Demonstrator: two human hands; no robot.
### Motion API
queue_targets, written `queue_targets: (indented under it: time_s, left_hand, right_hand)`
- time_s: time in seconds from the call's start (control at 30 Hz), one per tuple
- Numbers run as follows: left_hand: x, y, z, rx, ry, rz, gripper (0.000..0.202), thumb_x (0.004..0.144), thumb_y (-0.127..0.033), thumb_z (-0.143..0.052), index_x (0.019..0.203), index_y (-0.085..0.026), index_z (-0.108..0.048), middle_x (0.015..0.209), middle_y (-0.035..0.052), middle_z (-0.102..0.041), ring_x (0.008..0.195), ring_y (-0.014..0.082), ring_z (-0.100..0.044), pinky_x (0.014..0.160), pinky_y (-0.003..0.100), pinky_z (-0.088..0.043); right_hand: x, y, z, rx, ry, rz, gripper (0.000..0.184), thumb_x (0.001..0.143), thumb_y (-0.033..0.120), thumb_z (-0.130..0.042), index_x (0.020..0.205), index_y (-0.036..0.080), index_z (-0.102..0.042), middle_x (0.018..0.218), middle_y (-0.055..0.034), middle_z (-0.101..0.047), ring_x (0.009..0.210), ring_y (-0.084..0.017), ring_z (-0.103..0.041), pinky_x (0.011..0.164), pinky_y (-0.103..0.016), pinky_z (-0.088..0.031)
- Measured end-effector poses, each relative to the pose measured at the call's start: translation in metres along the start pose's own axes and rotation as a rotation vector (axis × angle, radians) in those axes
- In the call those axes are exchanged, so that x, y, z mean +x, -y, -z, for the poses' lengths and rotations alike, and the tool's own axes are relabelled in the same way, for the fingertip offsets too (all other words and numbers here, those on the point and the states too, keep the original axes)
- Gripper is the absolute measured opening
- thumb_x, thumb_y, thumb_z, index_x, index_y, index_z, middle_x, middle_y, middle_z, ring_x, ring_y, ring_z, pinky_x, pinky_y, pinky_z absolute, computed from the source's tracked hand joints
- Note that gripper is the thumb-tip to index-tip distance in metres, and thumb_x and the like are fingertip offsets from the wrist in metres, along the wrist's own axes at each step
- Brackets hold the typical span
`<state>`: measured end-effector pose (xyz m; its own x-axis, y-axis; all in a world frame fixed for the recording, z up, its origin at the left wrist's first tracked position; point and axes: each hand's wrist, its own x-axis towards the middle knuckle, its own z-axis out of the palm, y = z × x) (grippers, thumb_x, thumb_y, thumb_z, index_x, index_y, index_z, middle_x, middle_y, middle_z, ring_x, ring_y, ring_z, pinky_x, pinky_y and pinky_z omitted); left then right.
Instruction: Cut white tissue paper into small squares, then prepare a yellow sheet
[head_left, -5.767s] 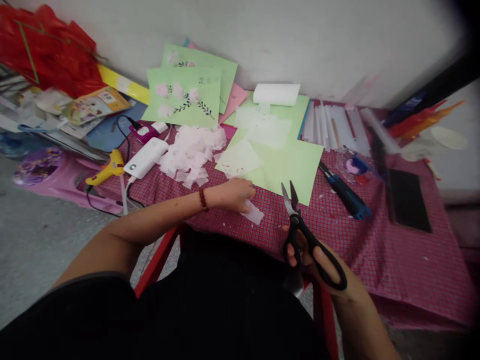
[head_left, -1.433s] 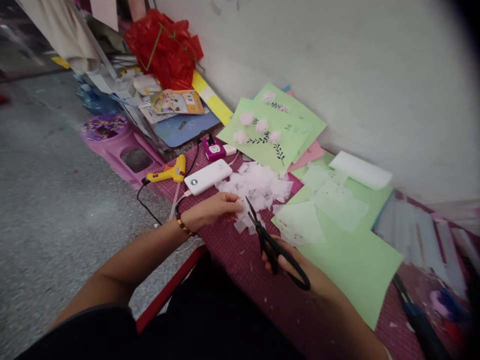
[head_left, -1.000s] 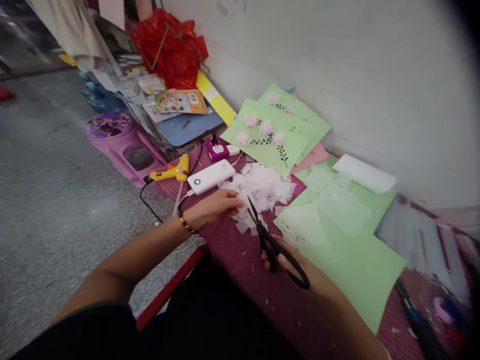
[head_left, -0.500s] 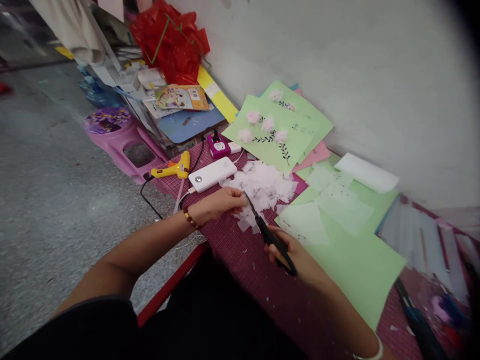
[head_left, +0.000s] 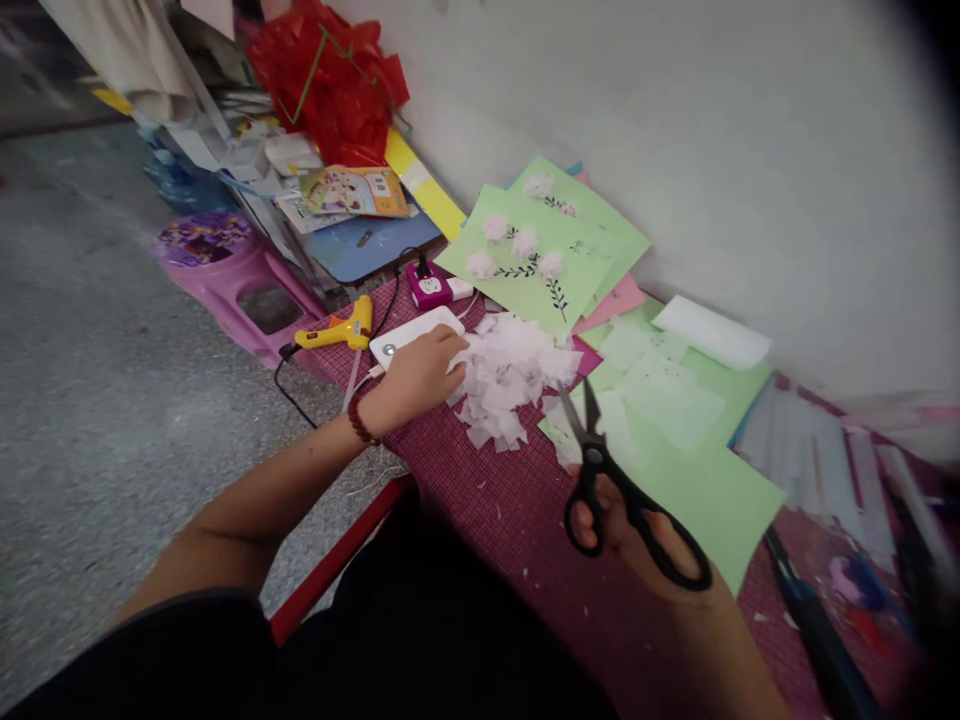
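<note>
My left hand (head_left: 421, 372), palm down, reaches over the left edge of a heap of small white tissue paper pieces (head_left: 517, 365). Its thumb stands apart from its fingers, and I see nothing held in it. Just behind this hand lies a white power bank (head_left: 420, 330), partly covered by it. To the right, my right hand (head_left: 619, 520) has its fingers through the black handles of a pair of scissors (head_left: 595, 455). The blades are spread apart and point away from me, with no paper between them.
A yellow glue gun (head_left: 337, 326) lies at the table's left edge, its cord hanging down. Green sheets with paper flowers (head_left: 532, 265) rest against the wall side. Thin white sheets and a larger green sheet (head_left: 705, 510) spread on the right, near a dark-handled tool (head_left: 817, 630).
My left hand has moved from the scissor tips to the heap's left edge, opening from a pinch. The scissors have moved right and nearer me, with blades now spread wide.
</note>
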<state>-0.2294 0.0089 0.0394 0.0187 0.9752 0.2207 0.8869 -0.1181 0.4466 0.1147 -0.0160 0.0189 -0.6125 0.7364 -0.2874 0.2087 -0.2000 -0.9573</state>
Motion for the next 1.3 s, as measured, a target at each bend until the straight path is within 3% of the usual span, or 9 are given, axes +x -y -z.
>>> queue_targets:
  time_s: [0.1, 0.23, 0.33, 0.47, 0.7, 0.97, 1.07, 1.17, 1.3]
  left_hand:
    - [0.002, -0.014, -0.007, -0.100, 0.085, -0.055, 0.022, 0.088, -0.027, -0.051, 0.080, -0.014, -0.067, 0.089, 0.0075, -0.065, 0.071, 0.0140, -0.055, 0.067, 0.026, -0.040]
    - [0.015, -0.041, -0.028, -0.235, 0.228, -0.102, 0.017, 0.084, -0.024, -0.054, 0.074, -0.016, -0.065, 0.069, 0.0025, -0.064, 0.060, 0.0117, -0.051, 0.059, 0.025, -0.035]
    - [0.024, -0.066, -0.046, -0.232, 0.336, -0.192, 0.013, 0.082, -0.020, -0.054, 0.076, -0.017, -0.066, 0.071, 0.0023, -0.065, 0.062, 0.0127, -0.053, 0.061, 0.025, -0.034]
    - [0.018, -0.097, -0.065, 0.036, 0.427, -0.389, 0.014, 0.082, -0.017, -0.051, 0.080, -0.016, -0.064, 0.081, 0.0068, -0.065, 0.073, 0.0177, -0.056, 0.064, 0.028, -0.036]
    - [-0.009, -0.145, -0.102, 0.248, 0.381, -0.595, 0.016, 0.088, -0.022, -0.048, 0.094, -0.013, -0.059, 0.095, 0.0115, -0.062, 0.088, 0.0237, -0.056, 0.078, 0.035, -0.046]
    - [0.015, -0.177, -0.150, 0.281, 0.357, -0.485, 0.023, 0.081, -0.003, -0.042, 0.094, -0.010, -0.059, 0.102, 0.0173, -0.060, 0.092, 0.0267, -0.054, 0.072, 0.038, -0.048]
    - [0.026, -0.176, -0.151, 0.278, 0.341, -0.454, 0.023, 0.081, -0.002, -0.041, 0.090, -0.011, -0.060, 0.096, 0.0158, -0.061, 0.087, 0.0240, -0.054, 0.069, 0.036, -0.047]
    - [0.026, -0.176, -0.136, 0.267, 0.318, -0.428, 0.015, 0.086, -0.011, -0.044, 0.088, -0.014, -0.059, 0.090, 0.0118, -0.060, 0.081, 0.0215, -0.054, 0.068, 0.034, -0.045]
    - [-0.006, -0.178, -0.108, 0.211, 0.348, -0.608, 0.013, 0.089, -0.017, -0.046, 0.084, -0.016, -0.057, 0.089, 0.0094, -0.059, 0.082, 0.0207, -0.052, 0.072, 0.033, -0.042]
  right_hand:
    - [-0.029, -0.011, 0.021, 0.142, -0.108, 0.038, 0.064, 0.081, 0.076, -0.032, 0.122, 0.035, -0.058, 0.080, -0.0067, -0.052, 0.066, -0.024, -0.050, 0.062, -0.042, -0.043]
    - [-0.059, -0.028, 0.040, 0.260, -0.256, 0.050, 0.060, 0.080, 0.075, -0.036, 0.120, 0.037, -0.061, 0.078, -0.0062, -0.051, 0.063, -0.023, -0.046, 0.063, -0.043, -0.042]
    - [-0.075, -0.040, 0.045, 0.329, -0.288, 0.054, 0.058, 0.082, 0.072, -0.038, 0.123, 0.037, -0.061, 0.079, -0.0063, -0.052, 0.065, -0.023, -0.048, 0.061, -0.041, -0.041]
    - [-0.095, -0.055, 0.047, 0.328, -0.288, 0.082, 0.056, 0.086, 0.066, -0.040, 0.128, 0.033, -0.058, 0.084, -0.0069, -0.056, 0.068, -0.024, -0.050, 0.062, -0.040, -0.042]
    - [-0.112, -0.072, 0.045, 0.396, -0.292, 0.116, 0.059, 0.088, 0.061, -0.048, 0.135, 0.026, -0.052, 0.092, -0.0088, -0.062, 0.071, -0.023, -0.055, 0.064, -0.037, -0.044]
    - [-0.112, -0.065, 0.039, 0.454, -0.274, 0.192, 0.049, 0.091, 0.052, -0.051, 0.131, 0.023, -0.055, 0.092, -0.0082, -0.062, 0.072, -0.020, -0.055, 0.064, -0.035, -0.042]
    - [-0.112, -0.065, 0.040, 0.435, -0.285, 0.201, 0.049, 0.091, 0.052, -0.051, 0.131, 0.024, -0.054, 0.091, -0.0076, -0.062, 0.072, -0.020, -0.055, 0.064, -0.034, -0.042]
    - [-0.114, -0.065, 0.043, 0.399, -0.308, 0.202, 0.052, 0.090, 0.054, -0.052, 0.131, 0.023, -0.054, 0.089, -0.0068, -0.062, 0.070, -0.020, -0.056, 0.063, -0.034, -0.043]
    - [-0.130, -0.063, 0.047, 0.266, -0.385, 0.183, 0.047, 0.089, 0.055, -0.054, 0.123, 0.024, -0.057, 0.089, -0.0059, -0.064, 0.071, -0.020, -0.057, 0.064, -0.034, -0.045]
